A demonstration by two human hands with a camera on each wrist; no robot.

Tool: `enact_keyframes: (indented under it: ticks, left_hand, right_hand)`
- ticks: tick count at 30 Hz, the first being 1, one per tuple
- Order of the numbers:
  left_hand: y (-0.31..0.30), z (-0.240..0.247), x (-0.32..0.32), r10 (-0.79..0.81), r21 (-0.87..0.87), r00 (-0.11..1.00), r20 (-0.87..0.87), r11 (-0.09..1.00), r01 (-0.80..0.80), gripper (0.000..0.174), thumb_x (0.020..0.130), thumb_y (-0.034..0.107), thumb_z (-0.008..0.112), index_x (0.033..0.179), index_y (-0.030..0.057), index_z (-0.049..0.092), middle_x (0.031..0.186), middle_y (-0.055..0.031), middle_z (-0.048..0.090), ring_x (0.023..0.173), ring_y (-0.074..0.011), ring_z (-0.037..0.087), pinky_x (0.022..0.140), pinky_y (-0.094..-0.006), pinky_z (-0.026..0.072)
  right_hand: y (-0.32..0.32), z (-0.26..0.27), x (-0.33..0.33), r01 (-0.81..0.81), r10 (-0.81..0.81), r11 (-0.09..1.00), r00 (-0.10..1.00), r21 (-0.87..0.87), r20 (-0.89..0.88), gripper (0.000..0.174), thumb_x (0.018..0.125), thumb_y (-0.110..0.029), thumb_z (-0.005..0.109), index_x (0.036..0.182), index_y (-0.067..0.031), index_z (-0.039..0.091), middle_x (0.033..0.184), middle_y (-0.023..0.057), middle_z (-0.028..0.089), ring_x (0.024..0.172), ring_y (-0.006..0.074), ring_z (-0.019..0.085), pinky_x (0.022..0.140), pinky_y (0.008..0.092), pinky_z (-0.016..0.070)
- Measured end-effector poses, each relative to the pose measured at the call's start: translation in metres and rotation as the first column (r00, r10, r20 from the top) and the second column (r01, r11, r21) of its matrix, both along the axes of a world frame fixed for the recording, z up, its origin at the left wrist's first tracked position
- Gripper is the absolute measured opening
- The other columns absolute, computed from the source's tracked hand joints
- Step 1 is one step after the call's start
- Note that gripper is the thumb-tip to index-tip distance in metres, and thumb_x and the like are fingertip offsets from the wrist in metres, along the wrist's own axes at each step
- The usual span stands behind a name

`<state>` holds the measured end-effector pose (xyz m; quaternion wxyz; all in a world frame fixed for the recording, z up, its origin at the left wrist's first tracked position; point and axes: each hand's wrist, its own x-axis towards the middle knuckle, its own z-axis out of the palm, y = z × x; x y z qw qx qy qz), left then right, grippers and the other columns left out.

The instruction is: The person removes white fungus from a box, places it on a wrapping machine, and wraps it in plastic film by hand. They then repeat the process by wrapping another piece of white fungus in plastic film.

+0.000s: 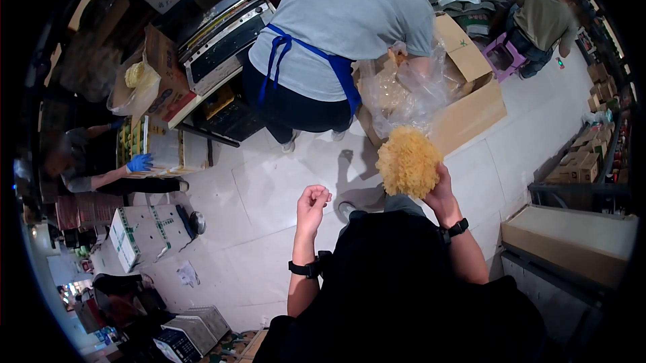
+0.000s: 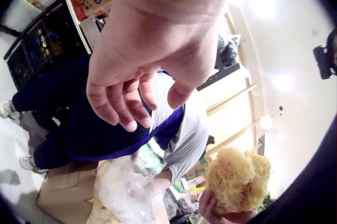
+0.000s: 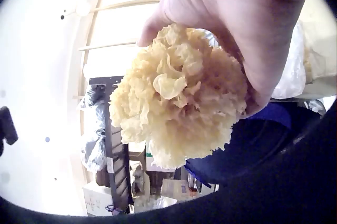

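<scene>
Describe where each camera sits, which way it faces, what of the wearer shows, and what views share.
Head: worn on the head, facing forward and down; shows both forearms, the left hand and the right hand holding a yellow frilly clump.
Left wrist: faces past the left hand toward a grey-shirted person; the right hand shows too.
Right wrist: faces the clump in the right hand.
Shared: head and left wrist both show the open carton.

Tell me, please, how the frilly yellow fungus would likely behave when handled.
The frilly yellow fungus is probably light for its size, given the gaps between its ruffled lobes. Its thin edges look fragile and may chip if the right hand squeezes. Its ragged outline suggests it wouldn't roll far.
</scene>
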<state>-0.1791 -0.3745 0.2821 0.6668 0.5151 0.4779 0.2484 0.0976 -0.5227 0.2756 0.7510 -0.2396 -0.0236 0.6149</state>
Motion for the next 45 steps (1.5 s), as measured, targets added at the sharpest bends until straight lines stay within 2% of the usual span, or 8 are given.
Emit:
enact_keyframes:
  ticks: [8, 20, 27, 30, 36, 37, 41, 45]
  left_hand:
    - [-0.002, -0.009, -0.003, 0.014, -0.005, 1.0, -0.004, 1.0, -0.014, 0.009, 0.09, 0.015, 0.056, 0.095, 0.0072, 0.056, 0.082, -0.0019, 0.063, 0.079, -0.0108, 0.059, 0.072, -0.0258, 0.0444]
    - [-0.003, -0.011, 0.002, 0.093, -0.035, 0.993, 0.069, 0.995, -0.091, 0.009, 0.088, 0.007, 0.059, 0.095, 0.0016, 0.057, 0.077, -0.0014, 0.06, 0.073, -0.0088, 0.056, 0.072, -0.0221, 0.0445]
    - [-0.003, -0.028, -0.004, 0.074, -0.017, 0.993, 0.092, 0.997, -0.072, 0.01, 0.087, 0.003, 0.057, 0.098, 0.0021, 0.057, 0.079, -0.0021, 0.061, 0.074, -0.0089, 0.057, 0.071, -0.0223, 0.0453]
    - [0.002, -0.028, 0.0, 0.029, -0.101, 0.998, 0.05, 0.995, -0.024, 0.009, 0.088, 0.004, 0.057, 0.096, 0.0017, 0.057, 0.08, -0.0025, 0.061, 0.075, -0.0092, 0.057, 0.071, -0.0225, 0.0456]
    - [-0.003, -0.056, 0.042, -0.164, -0.136, 0.986, 0.028, 0.977, 0.166, 0.008, 0.089, 0.011, 0.058, 0.094, 0.0047, 0.058, 0.081, -0.0016, 0.062, 0.076, -0.009, 0.057, 0.069, -0.024, 0.0452]
    - [0.002, -0.059, 0.052, -0.217, -0.108, 0.976, -0.013, 0.971, 0.215, 0.009, 0.09, 0.016, 0.058, 0.094, 0.0076, 0.058, 0.082, -0.0009, 0.063, 0.078, -0.0097, 0.059, 0.07, -0.026, 0.0451]
    - [-0.021, -0.046, 0.118, -0.196, -0.098, 0.98, -0.021, 0.976, 0.193, 0.01, 0.089, 0.017, 0.059, 0.092, 0.0068, 0.057, 0.078, -0.0018, 0.062, 0.073, -0.0097, 0.057, 0.068, -0.0252, 0.0453]
    - [-0.061, -0.088, 0.195, -0.177, -0.151, 0.984, 0.034, 0.972, 0.18, 0.012, 0.089, 0.017, 0.061, 0.091, 0.0056, 0.057, 0.075, -0.0016, 0.059, 0.068, -0.0091, 0.054, 0.063, -0.0232, 0.0443]
  right_hand:
    - [0.004, -0.006, 0.003, 0.002, -0.002, 1.0, 1.0, 0.031, 0.008, 0.065, 0.085, -0.041, 0.057, 0.135, -0.0041, 0.039, 0.135, 0.0123, 0.047, 0.121, 0.0284, 0.048, 0.102, 0.0417, 0.0391]
    - [0.017, 0.002, 0.01, -0.022, 0.022, 0.999, 1.0, -0.042, -0.001, 0.078, 0.076, -0.05, 0.066, 0.137, -0.0085, 0.037, 0.134, 0.0113, 0.047, 0.121, 0.0292, 0.048, 0.099, 0.0452, 0.0424]
    - [0.012, -0.005, 0.013, -0.012, 0.012, 1.0, 1.0, -0.018, -0.014, 0.076, 0.079, -0.05, 0.064, 0.136, -0.0072, 0.038, 0.134, 0.0124, 0.048, 0.12, 0.03, 0.049, 0.1, 0.0456, 0.0416]
    - [0.007, 0.002, 0.01, 0.031, -0.031, 0.999, 0.999, -0.015, 0.013, 0.076, 0.077, -0.049, 0.065, 0.134, -0.0052, 0.041, 0.132, 0.0122, 0.049, 0.121, 0.0292, 0.048, 0.101, 0.045, 0.0401]
    - [-0.062, -0.014, 0.043, 0.16, -0.162, 0.966, 0.987, -0.203, 0.01, 0.07, 0.078, -0.044, 0.065, 0.131, -0.0042, 0.044, 0.131, 0.0118, 0.051, 0.118, 0.0297, 0.05, 0.1, 0.0453, 0.0411]
    - [-0.062, 0.005, 0.049, 0.122, -0.122, 0.988, 0.992, -0.1, -0.001, 0.07, 0.077, -0.044, 0.066, 0.131, -0.0041, 0.044, 0.13, 0.0118, 0.051, 0.118, 0.0303, 0.051, 0.099, 0.0456, 0.0419]
    - [-0.081, -0.003, 0.101, 0.111, -0.113, 0.993, 0.993, -0.051, -0.036, 0.071, 0.076, -0.044, 0.066, 0.131, -0.0048, 0.044, 0.128, 0.0124, 0.053, 0.117, 0.0301, 0.051, 0.099, 0.0444, 0.0431]
    - [-0.117, -0.043, 0.186, 0.119, -0.12, 0.982, 0.993, -0.145, 0.004, 0.07, 0.076, -0.044, 0.067, 0.129, -0.0046, 0.046, 0.126, 0.0121, 0.054, 0.113, 0.0286, 0.054, 0.096, 0.0424, 0.0454]
